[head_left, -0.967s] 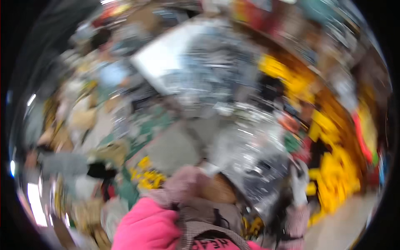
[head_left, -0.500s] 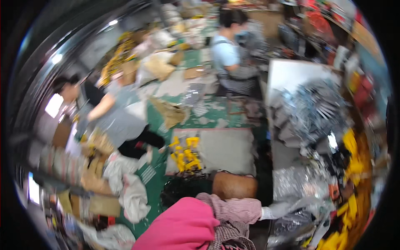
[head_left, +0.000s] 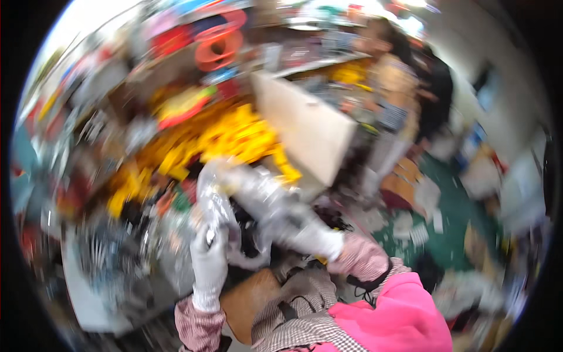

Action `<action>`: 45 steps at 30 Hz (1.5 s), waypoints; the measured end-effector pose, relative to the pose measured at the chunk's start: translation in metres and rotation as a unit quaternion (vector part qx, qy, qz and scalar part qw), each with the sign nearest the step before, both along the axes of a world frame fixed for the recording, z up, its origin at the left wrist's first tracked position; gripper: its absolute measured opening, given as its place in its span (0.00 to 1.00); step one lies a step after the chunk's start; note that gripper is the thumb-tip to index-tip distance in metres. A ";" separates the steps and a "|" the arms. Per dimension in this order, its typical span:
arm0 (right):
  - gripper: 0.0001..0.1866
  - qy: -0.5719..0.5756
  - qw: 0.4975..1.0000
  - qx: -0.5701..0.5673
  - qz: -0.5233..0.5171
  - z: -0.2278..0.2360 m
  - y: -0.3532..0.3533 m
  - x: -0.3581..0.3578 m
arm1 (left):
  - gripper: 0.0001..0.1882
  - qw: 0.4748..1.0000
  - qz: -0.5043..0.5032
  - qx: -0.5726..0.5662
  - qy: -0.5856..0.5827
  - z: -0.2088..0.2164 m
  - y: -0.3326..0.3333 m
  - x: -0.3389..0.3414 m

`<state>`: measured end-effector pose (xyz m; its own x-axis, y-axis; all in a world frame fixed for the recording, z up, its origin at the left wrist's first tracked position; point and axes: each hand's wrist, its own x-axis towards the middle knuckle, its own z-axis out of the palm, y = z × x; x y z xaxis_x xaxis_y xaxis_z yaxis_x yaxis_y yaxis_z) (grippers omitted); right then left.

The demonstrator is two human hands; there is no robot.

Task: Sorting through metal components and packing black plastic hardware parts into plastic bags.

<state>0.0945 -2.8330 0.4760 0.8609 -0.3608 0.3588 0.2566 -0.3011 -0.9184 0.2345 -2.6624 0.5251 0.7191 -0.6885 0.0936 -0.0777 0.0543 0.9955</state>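
A clear plastic bag [head_left: 214,196] stretches between my two hands above the cluttered bench. My left hand [head_left: 209,255], in a white glove, is closed on the bag's near edge with its fingertips pinching the film. My right hand [head_left: 308,232], also gloved in white, reaches in from the right along the bag. Glossy film and motion blur cover its fingers, so their grip is hidden. Something dark shows between the hands, too blurred to name. Beyond the bag lies a large heap of yellow plastic parts [head_left: 240,136].
Clear plastic packaging [head_left: 108,258] covers the bench on the left. A pale upright board [head_left: 305,126] stands behind the yellow heap. Orange-red ring-shaped items [head_left: 220,47] are at the back. Another person [head_left: 394,100] stands to the right, near the green floor [head_left: 440,185]. A brown stool seat [head_left: 251,299] is beside me.
The view has swung right, from the aisle with two people to the bench with the yellow heap. Both gloved hands now show near the middle, with the clear bag between them.
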 end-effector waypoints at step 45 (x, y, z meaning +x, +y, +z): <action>0.13 0.109 0.731 -0.316 -0.595 -0.026 -0.509 -0.155 | 0.16 0.887 0.100 0.406 -0.198 -0.275 -0.052 0.060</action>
